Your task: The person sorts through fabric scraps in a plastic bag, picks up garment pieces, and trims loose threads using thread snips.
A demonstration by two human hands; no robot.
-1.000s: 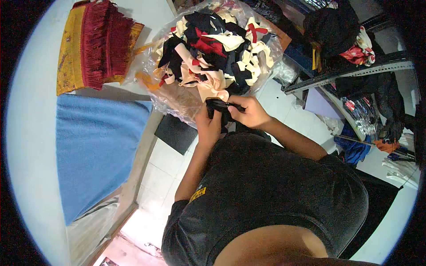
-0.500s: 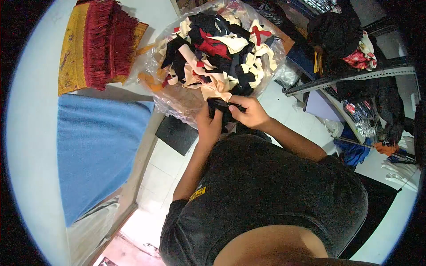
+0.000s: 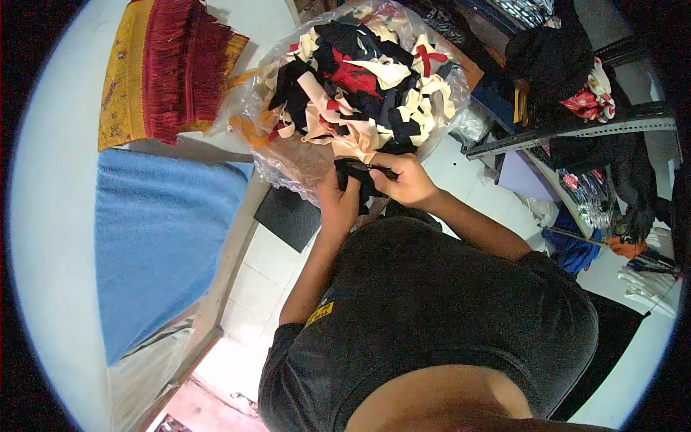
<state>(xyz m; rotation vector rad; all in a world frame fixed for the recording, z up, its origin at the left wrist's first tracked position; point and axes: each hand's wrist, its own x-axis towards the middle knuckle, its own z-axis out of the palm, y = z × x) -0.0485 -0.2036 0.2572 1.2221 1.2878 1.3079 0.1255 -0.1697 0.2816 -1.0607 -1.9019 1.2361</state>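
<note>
Close to my body, my left hand (image 3: 338, 198) is closed on a piece of black cloth (image 3: 350, 171), bunched between thumb and fingers. My right hand (image 3: 407, 181) is closed beside it, pinching a slim black thing (image 3: 380, 170) that points toward the cloth; its exact kind is too small to tell. Just beyond both hands, a clear plastic bag (image 3: 277, 160) gapes around a heap of fabric scraps (image 3: 392, 72) in black, cream, red and peach. A peach scrap (image 3: 353, 146) lies right at my fingertips.
At the left hang a blue towel (image 3: 169, 237) and a yellow and maroon fringed cloth (image 3: 180, 72). A metal shelf rack (image 3: 568, 133) with garments and packets stands at the right. A dark mat (image 3: 288, 219) lies on the tiled floor (image 3: 263, 277).
The view has shifted slightly, so the surroundings sit a little to the right. Both hands keep nearly the same place and grip.
</note>
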